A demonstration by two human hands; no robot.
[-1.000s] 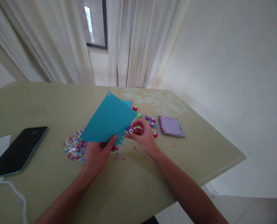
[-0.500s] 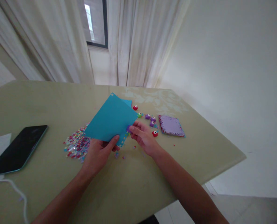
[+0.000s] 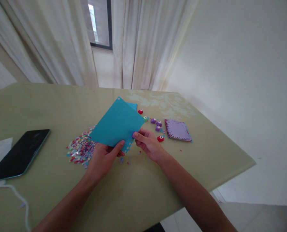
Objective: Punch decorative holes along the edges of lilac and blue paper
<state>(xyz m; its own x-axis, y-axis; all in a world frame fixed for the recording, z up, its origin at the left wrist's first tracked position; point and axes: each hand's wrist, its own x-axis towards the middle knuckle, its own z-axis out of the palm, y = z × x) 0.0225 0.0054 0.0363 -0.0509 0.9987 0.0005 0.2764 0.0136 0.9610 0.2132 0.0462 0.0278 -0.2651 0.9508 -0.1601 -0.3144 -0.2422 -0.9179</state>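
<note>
Between the left hand [image 3: 102,161] and right hand [image 3: 149,145], the paper sheet [image 3: 118,124] is blue; the craft punch [image 3: 133,135] in the latter looks purple, though mostly covered. Beside the left hand, the confetti [image 3: 79,148] is multicoloured; rightward of both, the paper stack [image 3: 178,130] is lilac, dotted-bordered.

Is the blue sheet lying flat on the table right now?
No, the left hand grips the blue sheet near its lower corner and holds it up off the table.
</note>
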